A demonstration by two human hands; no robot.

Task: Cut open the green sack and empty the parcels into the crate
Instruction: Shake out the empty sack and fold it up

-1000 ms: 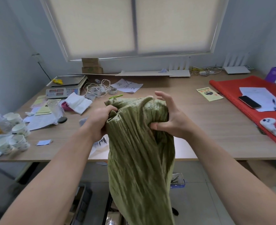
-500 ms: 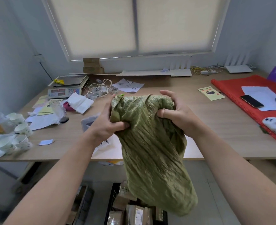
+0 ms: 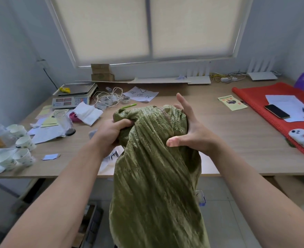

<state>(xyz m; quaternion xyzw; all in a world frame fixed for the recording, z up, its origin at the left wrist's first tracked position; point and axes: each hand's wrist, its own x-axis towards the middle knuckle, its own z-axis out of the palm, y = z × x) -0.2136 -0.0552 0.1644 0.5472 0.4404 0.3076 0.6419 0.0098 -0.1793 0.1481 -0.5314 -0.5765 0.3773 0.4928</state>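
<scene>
1. Green sack (image 3: 154, 176) held up high in front of the wooden table (image 3: 237, 140), top bunched at chest height, long body hanging down toward the floor
2. Left hand (image 3: 110, 135) squeezed tight on a fistful of cloth at the sack's top left corner
3. Right hand (image 3: 190, 135) pressed on the top right side, thumb on the cloth, fingers (image 3: 181, 102) spread wide and partly lifted off, so only a loose hold there
4. Looks soft and floppy, full of long wrinkles, thin like woven plastic, probably a bit slippery
5. Looks light now, hanging flat and limp, so likely few or no parcels left inside, but cannot see in
6. Crate hidden behind the sack, only a dark edge (image 3: 92, 222) low on the left, cannot tell what that is
7. Best to grab the closed top corners, one in each hand, with whole fists and not fingertips
8. Good to shake gently up and down, open end pointing straight down
9. Could slide out of the looser right hand if shaken hard
</scene>
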